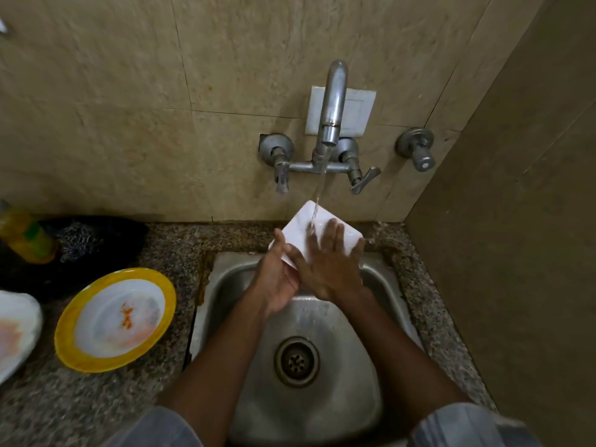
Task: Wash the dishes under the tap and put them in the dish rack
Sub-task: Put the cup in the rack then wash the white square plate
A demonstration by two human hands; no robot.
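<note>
A white square plate (298,229) is held tilted over the back of the steel sink (371,317), under water running from the wall tap (332,104). My left hand (277,279) grips the plate's near left edge. My right hand (329,262) lies flat on the plate's face with fingers spread. A dirty round plate with a yellow rim (113,317) and orange stains sits on the granite counter (96,408) left of the sink. Another stained white dish (16,330) shows partly at the left edge. No dish rack is in view.
A yellow-green bottle (25,237) and a dark scrubber on a black cloth (80,240) sit at the counter's back left. Tap levers (362,180) and a separate valve (419,153) stick out of the tiled wall. A side wall (516,253) closes off the right.
</note>
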